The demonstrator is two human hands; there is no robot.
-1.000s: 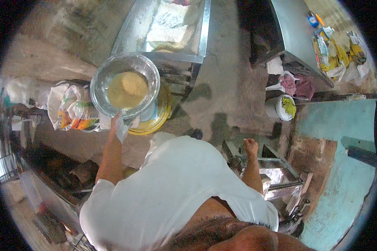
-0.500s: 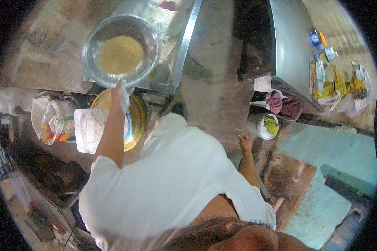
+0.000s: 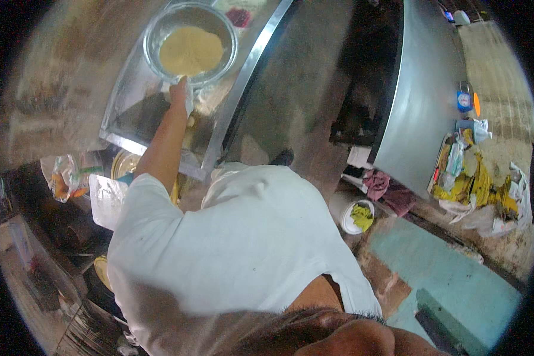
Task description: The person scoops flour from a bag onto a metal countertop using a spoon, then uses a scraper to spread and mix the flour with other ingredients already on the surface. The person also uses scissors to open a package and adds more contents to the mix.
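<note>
At the rim of a large, shiny round bowl (image 3: 152,48) is my left hand (image 3: 180,90), its fingers closed on the near edge. A thin whitish cloth or plastic piece (image 3: 189,99) lies between hand and rim. Pale yellow, grainy or powdery stuff (image 3: 191,50) fills the middle of the bowl. Below the bowl is a steel-edged table (image 3: 130,121); whether the bowl rests fully on it I cannot tell. My right hand is out of sight, hidden beyond my white-clothed body.
A second metal table (image 3: 418,89) stands on the right. Near its foot are a white bucket (image 3: 345,224) with green leafy-looking stuff and purple cloth (image 3: 377,184). Yellow and white plastic bags (image 3: 483,184) lie at far right. A white container (image 3: 105,202) sits at lower left.
My left hand and the bowl have shifted forward and right, farther over the table. My right hand, visible before beside the bucket, has left the view. The whole view has turned.
</note>
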